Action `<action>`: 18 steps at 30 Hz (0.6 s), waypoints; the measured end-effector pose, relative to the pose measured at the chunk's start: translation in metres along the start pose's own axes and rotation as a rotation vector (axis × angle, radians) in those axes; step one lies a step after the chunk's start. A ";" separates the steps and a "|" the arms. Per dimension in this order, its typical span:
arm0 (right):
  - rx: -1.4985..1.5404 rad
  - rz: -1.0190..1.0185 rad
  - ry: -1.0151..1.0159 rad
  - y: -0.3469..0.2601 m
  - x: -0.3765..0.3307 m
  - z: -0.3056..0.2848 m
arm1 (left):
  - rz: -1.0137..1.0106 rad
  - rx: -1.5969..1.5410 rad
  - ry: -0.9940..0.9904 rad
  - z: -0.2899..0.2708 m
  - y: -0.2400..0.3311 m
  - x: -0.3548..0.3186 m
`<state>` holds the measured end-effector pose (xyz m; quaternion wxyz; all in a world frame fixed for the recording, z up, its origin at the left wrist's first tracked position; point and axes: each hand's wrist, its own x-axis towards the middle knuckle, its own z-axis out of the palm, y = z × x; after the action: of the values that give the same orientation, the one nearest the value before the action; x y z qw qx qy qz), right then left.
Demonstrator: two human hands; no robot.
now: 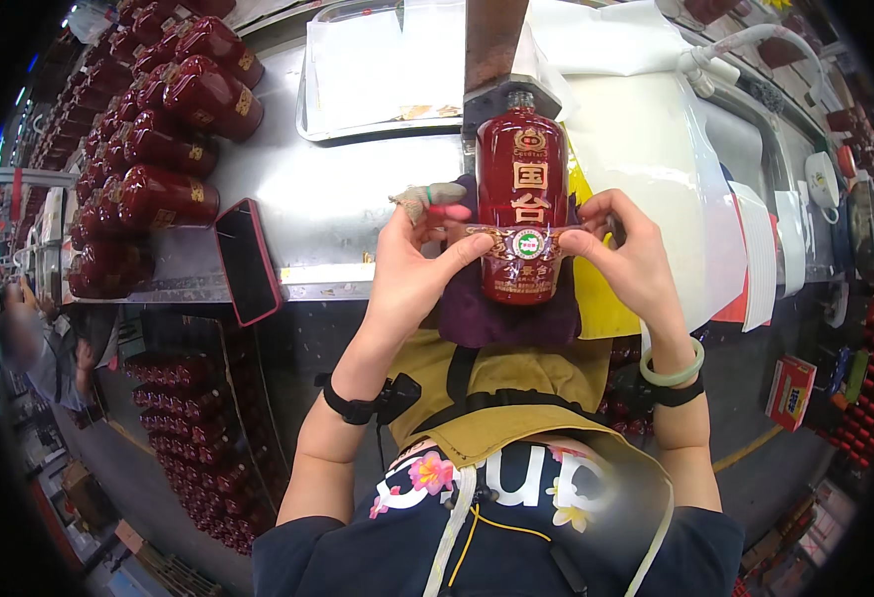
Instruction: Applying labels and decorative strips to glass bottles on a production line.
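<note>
Both the left hand [415, 247] and the right hand [628, 244] pinch a patterned strip [527, 244] across a red bottle [523, 184].

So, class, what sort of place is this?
Probably a bottling workshop: rows of red bottles, a metal workbench, and the left hand and right hand holding a label strip across another bottle.

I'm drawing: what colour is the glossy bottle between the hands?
The glossy bottle is dark red (head view).
</note>
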<state>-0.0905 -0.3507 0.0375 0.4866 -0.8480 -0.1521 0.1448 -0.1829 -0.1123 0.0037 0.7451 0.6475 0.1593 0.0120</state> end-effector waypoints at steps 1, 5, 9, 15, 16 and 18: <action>-0.054 0.042 0.034 0.003 0.002 -0.003 | 0.002 -0.002 0.000 -0.001 -0.002 0.001; -0.583 -0.233 0.339 0.014 0.011 -0.013 | 0.065 0.072 0.049 0.002 0.002 -0.002; -0.276 -0.415 0.284 -0.024 0.010 -0.017 | 0.270 0.269 0.037 0.021 0.014 -0.012; -0.373 -0.726 -0.099 -0.083 0.003 -0.008 | 0.266 0.265 0.003 0.029 0.010 -0.009; -0.381 -0.746 -0.124 -0.082 0.003 -0.005 | 0.258 0.264 0.006 0.029 0.010 -0.010; -0.451 -0.757 -0.109 -0.080 0.004 -0.003 | 0.270 0.251 0.004 0.030 0.009 -0.009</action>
<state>-0.0946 -0.3128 0.1082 0.2996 -0.8085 -0.5052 -0.0359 -0.1821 -0.1420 0.0173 0.6499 0.7508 0.0727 0.0931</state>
